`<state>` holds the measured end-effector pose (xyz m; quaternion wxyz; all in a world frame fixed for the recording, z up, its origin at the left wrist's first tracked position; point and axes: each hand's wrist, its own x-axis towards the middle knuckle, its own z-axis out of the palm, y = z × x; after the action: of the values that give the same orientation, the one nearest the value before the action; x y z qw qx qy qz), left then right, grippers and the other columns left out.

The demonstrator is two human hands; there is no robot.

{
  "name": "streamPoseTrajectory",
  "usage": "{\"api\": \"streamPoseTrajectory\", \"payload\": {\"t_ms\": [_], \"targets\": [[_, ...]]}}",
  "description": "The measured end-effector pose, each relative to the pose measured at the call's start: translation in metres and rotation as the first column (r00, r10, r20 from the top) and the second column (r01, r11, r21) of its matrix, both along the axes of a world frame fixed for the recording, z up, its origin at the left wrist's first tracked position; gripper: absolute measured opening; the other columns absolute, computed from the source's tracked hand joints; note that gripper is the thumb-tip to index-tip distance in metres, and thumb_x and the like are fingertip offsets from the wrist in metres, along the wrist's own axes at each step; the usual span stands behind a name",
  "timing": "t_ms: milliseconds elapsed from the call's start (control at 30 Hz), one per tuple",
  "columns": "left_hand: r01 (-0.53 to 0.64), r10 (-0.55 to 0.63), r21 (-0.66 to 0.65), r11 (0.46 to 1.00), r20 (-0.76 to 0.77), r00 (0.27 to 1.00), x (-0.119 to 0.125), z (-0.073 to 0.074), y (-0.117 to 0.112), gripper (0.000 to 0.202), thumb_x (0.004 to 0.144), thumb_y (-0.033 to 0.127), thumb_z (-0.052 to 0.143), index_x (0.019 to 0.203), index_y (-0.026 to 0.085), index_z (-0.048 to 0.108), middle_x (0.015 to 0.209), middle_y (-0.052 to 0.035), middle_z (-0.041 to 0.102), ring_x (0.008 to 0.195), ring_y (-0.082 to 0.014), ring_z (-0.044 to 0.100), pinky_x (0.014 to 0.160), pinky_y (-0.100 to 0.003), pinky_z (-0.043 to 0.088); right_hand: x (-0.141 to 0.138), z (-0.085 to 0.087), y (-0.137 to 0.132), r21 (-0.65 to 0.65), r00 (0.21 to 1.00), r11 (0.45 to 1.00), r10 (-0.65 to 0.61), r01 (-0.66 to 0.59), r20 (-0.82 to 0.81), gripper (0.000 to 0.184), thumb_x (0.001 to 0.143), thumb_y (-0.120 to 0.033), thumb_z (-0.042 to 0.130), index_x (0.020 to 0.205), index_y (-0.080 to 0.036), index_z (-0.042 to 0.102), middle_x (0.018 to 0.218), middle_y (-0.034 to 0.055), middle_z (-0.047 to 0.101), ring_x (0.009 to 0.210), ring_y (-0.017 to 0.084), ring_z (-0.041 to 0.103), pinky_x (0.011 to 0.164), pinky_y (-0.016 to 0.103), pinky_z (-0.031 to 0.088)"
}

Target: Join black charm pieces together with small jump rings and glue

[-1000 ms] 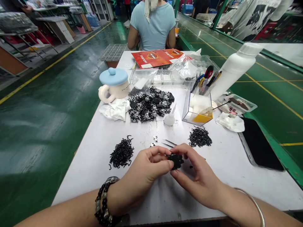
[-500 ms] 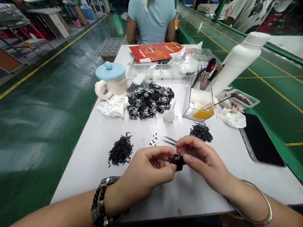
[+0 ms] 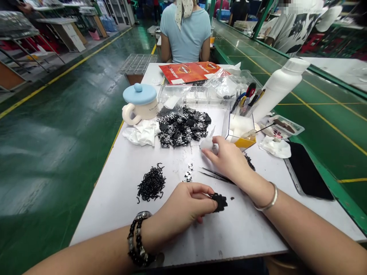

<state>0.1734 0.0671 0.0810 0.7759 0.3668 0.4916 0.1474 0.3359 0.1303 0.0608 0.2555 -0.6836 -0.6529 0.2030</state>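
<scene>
My left hand (image 3: 183,202) rests low over the white table, pinching a small black clump (image 3: 220,202) of hooked pieces at its fingertips. My right hand (image 3: 226,158) is up by a small white plastic dropper bottle (image 3: 207,144), with the fingers closed against its side. A pair of fine tweezers (image 3: 215,175) lies just below that wrist. To the left of my left hand sits a heap of black wire hooks (image 3: 151,183). A second heap (image 3: 250,162) is mostly hidden behind my right hand. A few silver pieces (image 3: 188,175) lie between them.
Beyond my hands lies a large pile of black-and-silver charms (image 3: 183,128). Around it stand a blue-lidded mug (image 3: 140,101), a white cloth (image 3: 142,133), a clear acrylic box (image 3: 239,128), a white bottle (image 3: 278,89) and a black phone (image 3: 306,172). A co-worker in a pale blue shirt (image 3: 185,34) sits opposite.
My right hand has moved away from the black clump, forward to the dropper bottle. My left hand keeps the clump and has shifted slightly right and down.
</scene>
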Motion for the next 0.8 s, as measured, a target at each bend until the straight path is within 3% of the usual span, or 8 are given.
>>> {"api": "streamPoseTrajectory", "payload": {"t_ms": [100,233,300,400,467,567,800], "targets": [[-0.004,0.004,0.001,1.000,-0.011,1.000,0.001,0.001,0.001,0.020,0.064,0.019,0.065,0.083,0.015,0.060,0.052,0.0069,0.049,0.045,-0.0056,0.041,0.045,-0.018,0.033,-0.001,-0.002,0.000,0.045,0.994,0.999,0.000,0.005,-0.107,0.027,0.075,-0.041,0.061,0.075,-0.016,0.051,0.079,0.0090,0.060,0.079,0.023,0.058,0.071,0.034,0.043],[-0.028,0.028,-0.030,0.999,-0.008,1.000,0.001,0.000,0.004,0.019,0.063,0.019,0.064,0.082,0.014,0.062,0.048,0.0067,0.049,0.042,-0.0059,0.041,0.042,-0.018,0.034,0.009,0.007,-0.010,0.093,0.919,0.993,0.104,-0.074,-0.380,0.035,0.074,-0.040,0.061,0.071,-0.020,0.033,0.094,0.0052,0.064,0.085,0.017,0.062,0.072,0.030,0.049],[-0.045,0.045,-0.050,0.998,0.006,0.999,0.000,-0.003,0.005,0.020,0.063,0.019,0.065,0.082,0.014,0.062,0.046,0.0068,0.048,0.042,-0.0057,0.040,0.042,-0.018,0.035,0.016,0.014,-0.016,0.074,0.790,0.994,0.112,-0.085,-0.603,0.036,0.074,-0.040,0.063,0.074,-0.020,0.033,0.088,0.0036,0.065,0.073,0.014,0.063,0.063,0.027,0.049],[-0.067,0.068,-0.065,0.996,0.017,0.998,-0.002,-0.005,0.007,0.021,0.064,0.019,0.066,0.084,0.013,0.062,0.048,0.0067,0.048,0.042,-0.0045,0.038,0.042,-0.017,0.034,0.024,0.025,-0.021,0.047,0.501,0.999,0.042,-0.002,-0.864,0.034,0.072,-0.042,0.068,0.076,-0.020,0.042,0.062,-0.0033,0.054,0.050,0.008,0.048,0.046,0.021,0.037],[-0.072,0.073,-0.071,0.995,0.010,0.997,-0.002,-0.004,0.008,0.021,0.065,0.019,0.066,0.085,0.013,0.062,0.048,0.0069,0.048,0.042,-0.0040,0.038,0.042,-0.017,0.033,0.027,0.030,-0.024,0.047,0.418,0.997,0.019,0.058,-0.908,0.036,0.072,-0.045,0.068,0.070,-0.019,0.043,0.055,-0.0051,0.040,0.047,0.006,0.037,0.045,0.020,0.031],[-0.068,0.068,-0.079,0.995,-0.004,0.998,-0.002,-0.002,0.011,0.019,0.066,0.018,0.065,0.083,0.013,0.062,0.047,0.0074,0.046,0.042,-0.0035,0.037,0.042,-0.016,0.032,0.026,0.032,-0.032,0.118,0.444,0.991,0.079,0.060,-0.893,0.036,0.073,-0.045,0.068,0.067,-0.019,0.044,0.057,-0.0032,0.037,0.051,0.008,0.037,0.048,0.023,0.032],[-0.048,0.046,-0.092,0.995,-0.025,0.999,-0.001,-0.001,0.013,0.016,0.067,0.019,0.064,0.081,0.012,0.062,0.052,0.0069,0.049,0.041,-0.0022,0.039,0.043,-0.016,0.030,0.018,0.023,-0.052,0.296,0.622,0.954,0.257,-0.042,-0.740,0.024,0.082,-0.037,0.062,0.073,-0.022,0.046,0.061,-0.0010,0.047,0.056,0.012,0.044,0.052,0.028,0.037]]}}
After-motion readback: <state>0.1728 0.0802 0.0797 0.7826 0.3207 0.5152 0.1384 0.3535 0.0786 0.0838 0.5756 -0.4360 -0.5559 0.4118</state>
